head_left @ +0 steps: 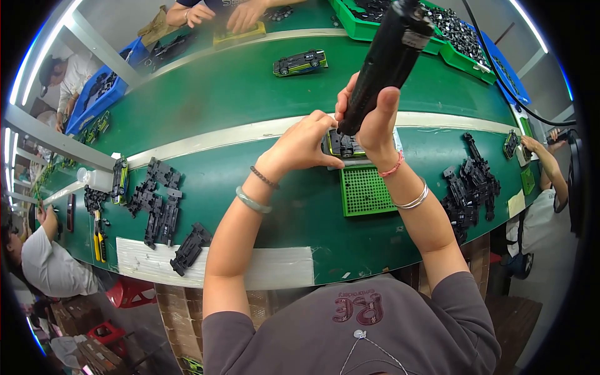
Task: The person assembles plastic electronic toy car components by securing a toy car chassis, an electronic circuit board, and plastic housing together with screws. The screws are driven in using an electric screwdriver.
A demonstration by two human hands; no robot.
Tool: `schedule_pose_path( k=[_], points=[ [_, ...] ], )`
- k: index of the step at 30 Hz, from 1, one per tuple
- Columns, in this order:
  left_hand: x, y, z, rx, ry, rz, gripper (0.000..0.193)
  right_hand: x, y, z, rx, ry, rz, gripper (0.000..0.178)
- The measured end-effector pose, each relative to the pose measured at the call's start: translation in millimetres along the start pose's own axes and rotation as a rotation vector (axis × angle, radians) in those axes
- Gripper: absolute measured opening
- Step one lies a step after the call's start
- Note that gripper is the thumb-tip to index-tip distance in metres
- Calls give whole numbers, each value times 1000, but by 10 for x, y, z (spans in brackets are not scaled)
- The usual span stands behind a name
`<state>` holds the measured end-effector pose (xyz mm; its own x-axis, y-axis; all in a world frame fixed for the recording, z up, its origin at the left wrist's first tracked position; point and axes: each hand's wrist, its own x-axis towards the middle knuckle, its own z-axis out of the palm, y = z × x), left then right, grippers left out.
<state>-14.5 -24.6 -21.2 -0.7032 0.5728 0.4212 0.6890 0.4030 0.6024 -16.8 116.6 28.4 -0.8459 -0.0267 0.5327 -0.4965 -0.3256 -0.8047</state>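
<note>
My right hand (379, 125) is wrapped round a black electric screwdriver (385, 65), held upright and tilted, its tip pointing down at an upturned toy car (345, 145). The car's black underside faces up. My left hand (304, 142) grips the car's left end between thumb and fingers. Just in front of the car lies a green tray (369, 214) with rows of small holes. My right hand and the screwdriver hide part of the car, so I cannot tell whether the tip touches a screw.
Black plastic chassis parts lie in piles at left (164, 215) and right (469, 187). Yellow-handled pliers (100, 240) lie far left. Another upturned car (300, 63) sits on the green belt beyond. Green bins (465, 65) of small parts stand far right. Co-workers' hands (247, 15) work across and beside.
</note>
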Motion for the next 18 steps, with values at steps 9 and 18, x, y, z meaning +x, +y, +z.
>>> schedule_pose_path(
  k=[9,18],
  points=[
    [142,449,208,161,105,185,9,-47,-634,-316,20,77,25,94],
    [154,607,312,145,-61,175,35,-135,-336,-954,-189,238,-38,84]
  ],
)
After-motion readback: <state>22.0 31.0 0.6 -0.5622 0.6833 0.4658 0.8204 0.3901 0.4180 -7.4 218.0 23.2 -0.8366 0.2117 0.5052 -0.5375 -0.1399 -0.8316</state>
